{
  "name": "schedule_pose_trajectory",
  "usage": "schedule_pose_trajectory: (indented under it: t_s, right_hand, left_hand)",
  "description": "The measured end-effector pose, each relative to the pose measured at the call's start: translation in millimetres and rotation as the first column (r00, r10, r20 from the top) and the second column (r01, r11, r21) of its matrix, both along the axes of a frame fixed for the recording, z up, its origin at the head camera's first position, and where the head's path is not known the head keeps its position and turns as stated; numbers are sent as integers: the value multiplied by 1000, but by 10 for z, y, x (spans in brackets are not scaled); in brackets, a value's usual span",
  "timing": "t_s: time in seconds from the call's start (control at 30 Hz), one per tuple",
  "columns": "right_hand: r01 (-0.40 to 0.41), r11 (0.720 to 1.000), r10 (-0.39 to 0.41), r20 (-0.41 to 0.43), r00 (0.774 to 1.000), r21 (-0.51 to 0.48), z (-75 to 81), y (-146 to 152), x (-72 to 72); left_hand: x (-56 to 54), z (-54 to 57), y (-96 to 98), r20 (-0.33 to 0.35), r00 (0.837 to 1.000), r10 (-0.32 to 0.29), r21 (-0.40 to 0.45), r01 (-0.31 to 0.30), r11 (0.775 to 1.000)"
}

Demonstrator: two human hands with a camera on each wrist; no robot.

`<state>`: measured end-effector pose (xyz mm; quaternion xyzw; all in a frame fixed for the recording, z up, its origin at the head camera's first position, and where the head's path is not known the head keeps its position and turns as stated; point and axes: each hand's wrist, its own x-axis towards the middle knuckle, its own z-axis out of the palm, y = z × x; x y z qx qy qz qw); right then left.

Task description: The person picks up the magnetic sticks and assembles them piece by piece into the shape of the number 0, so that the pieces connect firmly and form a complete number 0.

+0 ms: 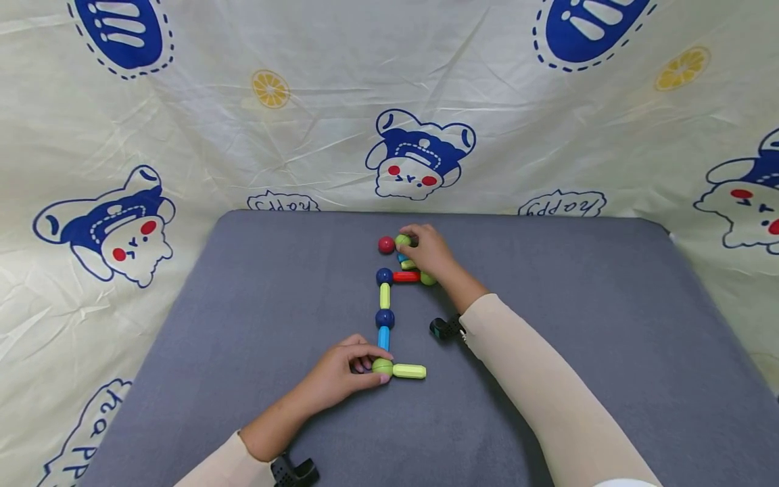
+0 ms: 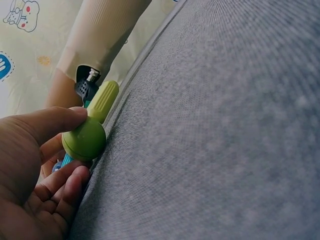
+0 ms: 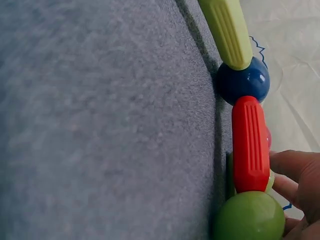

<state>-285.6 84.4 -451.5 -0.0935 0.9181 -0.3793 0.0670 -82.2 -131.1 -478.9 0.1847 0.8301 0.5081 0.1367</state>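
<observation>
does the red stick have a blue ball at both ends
No, the red stick has a blue ball at one end and a green ball at the other.

Head view count: one glossy red plastic-looking ball (image 1: 386, 245), two glossy dark blue plastic-looking balls (image 1: 385, 318), three green plastic-looking balls (image 1: 381, 367); six balls visible. Ribbed plastic-looking rods: one red rod (image 1: 406, 276), two light blue rods (image 1: 383, 338), three yellow-green rods (image 1: 410, 371); six visible, a couple partly hidden near the right hand. Also one bare left hand (image 1: 333, 372), one bare right hand (image 1: 429, 250), two beige fabric sleeves (image 1: 548, 379), two black wrist devices (image 1: 447, 329), one grey cloth-covered tabletop (image 1: 274, 291).
</observation>
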Motion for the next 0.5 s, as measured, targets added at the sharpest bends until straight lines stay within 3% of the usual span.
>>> schedule_pose_trajectory:
  t_s: [0.27, 0.5]
  right_hand:
    - [18, 999, -17, 21, 1000, -34, -24, 4, -32]
    - [56, 992, -56, 10, 998, -114, -5, 128, 30]
  left_hand:
    - [-5, 1, 0, 8, 1000, -3, -7, 3, 1000]
    - [3, -1, 2, 7, 1000, 4, 0, -4, 1000]
